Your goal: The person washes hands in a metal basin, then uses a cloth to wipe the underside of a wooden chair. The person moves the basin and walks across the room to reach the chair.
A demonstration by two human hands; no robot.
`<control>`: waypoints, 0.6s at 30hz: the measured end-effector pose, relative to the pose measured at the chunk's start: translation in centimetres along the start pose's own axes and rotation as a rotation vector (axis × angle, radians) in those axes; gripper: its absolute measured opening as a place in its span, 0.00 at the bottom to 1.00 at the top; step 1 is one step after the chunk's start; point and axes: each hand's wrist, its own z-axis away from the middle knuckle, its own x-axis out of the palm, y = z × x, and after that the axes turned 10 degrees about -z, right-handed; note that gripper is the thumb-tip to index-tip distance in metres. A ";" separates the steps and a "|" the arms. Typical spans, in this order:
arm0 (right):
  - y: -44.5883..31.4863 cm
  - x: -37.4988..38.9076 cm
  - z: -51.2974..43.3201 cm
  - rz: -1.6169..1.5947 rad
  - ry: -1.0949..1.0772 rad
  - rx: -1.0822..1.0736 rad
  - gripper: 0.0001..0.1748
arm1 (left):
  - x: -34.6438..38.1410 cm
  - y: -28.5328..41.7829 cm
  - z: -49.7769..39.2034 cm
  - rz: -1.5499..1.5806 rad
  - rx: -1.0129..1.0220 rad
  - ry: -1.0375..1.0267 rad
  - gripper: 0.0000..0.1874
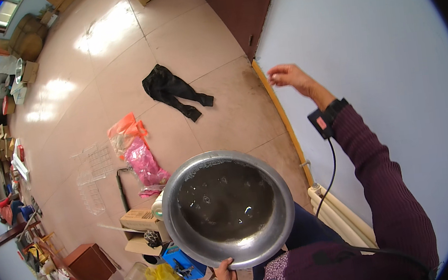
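Note:
A round metal basin (233, 261) holds dark, murky water (227, 202) with some bubbles on it. My left hand (227, 278) grips its rim at the bottom, the thumb over the edge. My right hand (287, 79) is raised off the basin beside the pale wall, fingers bent; nothing shows in it. A black box with a pink mark is strapped at the right wrist, and a cable hangs from it. Black trousers (168, 90) lie spread on the tiled floor beyond the basin.
Pink (143, 161) and orange (123, 130) plastic bags, wire racks (95, 171) and an open cardboard box (140, 220) lie on the floor at left. A radiator (340, 218) stands along the right wall, below a dark red door (242, 5). Far left, a person (6, 210) sits.

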 end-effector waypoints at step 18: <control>11.7 27.5 20.4 0.835 -0.187 -0.440 0.15 | -4.6 2.8 -1.1 -0.104 0.030 -0.254 0.26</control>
